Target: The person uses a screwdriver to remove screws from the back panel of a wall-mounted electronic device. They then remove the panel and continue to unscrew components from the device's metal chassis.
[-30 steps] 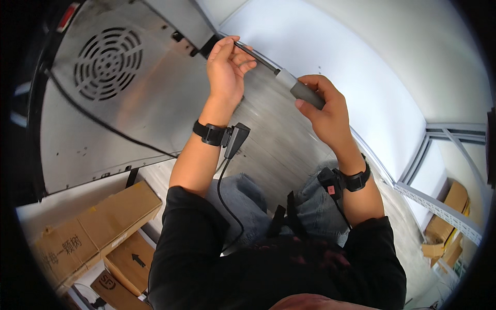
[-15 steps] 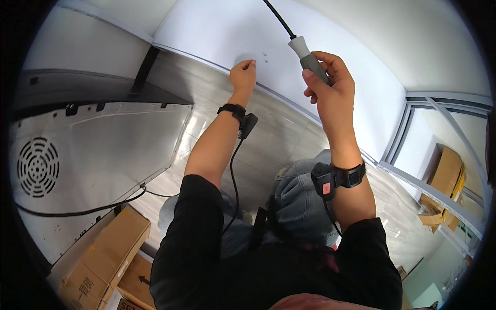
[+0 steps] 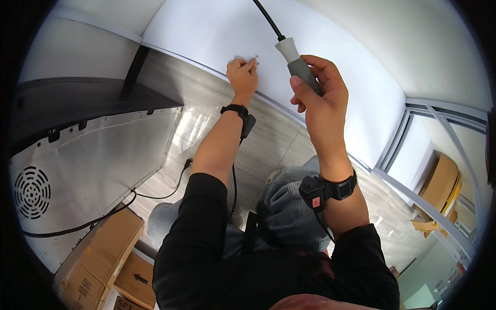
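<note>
In my right hand [image 3: 325,93] is a screwdriver [image 3: 302,68] with a grey handle, a pale collar and a long black shaft. Its shaft points up and to the left past the top edge, so the tip is out of view. My left hand [image 3: 243,77] is over the near edge of a white panel [image 3: 330,39], its fingertips pinched together. Whatever they hold is too small to make out. Small screw-like bits [image 3: 257,57] lie on the panel right by those fingertips.
A metal cabinet [image 3: 103,155] with a round vent stands at left, a black cable [image 3: 77,230] running along it. Cardboard boxes [image 3: 98,248] sit at lower left. To the right are a metal frame [image 3: 398,139] and another cardboard box [image 3: 439,181].
My left hand has moved onto the panel, its fingertips now beside the small bits. My right hand and the screwdriver have shifted slightly left. The whole view has shifted a little.
</note>
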`<state>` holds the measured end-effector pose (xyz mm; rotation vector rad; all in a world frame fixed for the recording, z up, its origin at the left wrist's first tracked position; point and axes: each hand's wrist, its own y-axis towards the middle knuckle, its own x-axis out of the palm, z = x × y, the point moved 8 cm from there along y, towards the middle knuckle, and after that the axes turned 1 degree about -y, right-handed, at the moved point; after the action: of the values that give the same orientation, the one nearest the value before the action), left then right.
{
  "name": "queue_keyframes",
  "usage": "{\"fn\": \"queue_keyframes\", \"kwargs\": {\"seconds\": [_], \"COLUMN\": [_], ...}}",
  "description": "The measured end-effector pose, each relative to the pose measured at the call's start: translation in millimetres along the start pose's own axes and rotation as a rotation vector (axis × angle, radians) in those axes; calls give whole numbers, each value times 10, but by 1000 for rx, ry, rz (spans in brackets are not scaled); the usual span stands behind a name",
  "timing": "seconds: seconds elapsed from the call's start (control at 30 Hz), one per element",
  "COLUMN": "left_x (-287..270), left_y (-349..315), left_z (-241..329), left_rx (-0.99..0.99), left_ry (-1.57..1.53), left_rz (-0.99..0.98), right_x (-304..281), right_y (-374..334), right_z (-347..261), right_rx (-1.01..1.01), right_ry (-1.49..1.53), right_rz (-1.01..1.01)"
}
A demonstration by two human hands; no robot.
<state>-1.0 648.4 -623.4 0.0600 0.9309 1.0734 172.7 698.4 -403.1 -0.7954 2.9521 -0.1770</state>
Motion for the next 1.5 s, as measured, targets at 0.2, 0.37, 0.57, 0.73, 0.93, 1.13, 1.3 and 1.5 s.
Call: {"fn": "queue_keyframes", "kwargs": {"seconds": [0.2,0.37,0.57,0.73,0.93,1.13,1.3,1.5], "left_x": [-81,-410,-1765,-2922,-3931,-5279,-6012,-6425], "left_y": [-3,-81,-156,-26,-168,-243,-447,-537], "left_z": [-58,-248,61,465,884,1080,907,613], "left_rx": [10,-145,-89,-227,-250,-118,-137,-157], "left_ry": [-131,-296,-327,-555,-944,-1280,-1308,-1479], "left_rz": [-42,-231,-216,-153,-178,-22,24,138], "right_x": [171,633,1170,1256,1278,1528,1912,2279], "right_y": [32,-46,-280,-610,-1345,-2392,-3155,-3767], "right_z": [57,34,-161,-434,-940,-1373,-1436,-1644], "right_rx": [2,-43,-122,-321,-415,-519,-319,-265], "right_ry": [26,63,335,397,438,232,20,74], "right_rz": [-43,-156,-469,-596,-584,-591,-585,-579]}}
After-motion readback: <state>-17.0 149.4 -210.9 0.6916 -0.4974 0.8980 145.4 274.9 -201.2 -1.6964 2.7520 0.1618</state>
